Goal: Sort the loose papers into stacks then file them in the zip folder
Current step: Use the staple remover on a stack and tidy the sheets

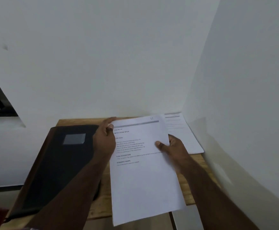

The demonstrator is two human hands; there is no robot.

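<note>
A printed sheet is held above the wooden desk, its near end hanging past the desk's front edge. The left hand pinches its top left corner and the right hand grips its right edge, thumb on top. A closed black zip folder lies to the left, and more papers rest in the far right corner against the white wall.

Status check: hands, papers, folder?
Left hand and right hand grip printed sheets. Zip folder lies beside them. More papers behind.
</note>
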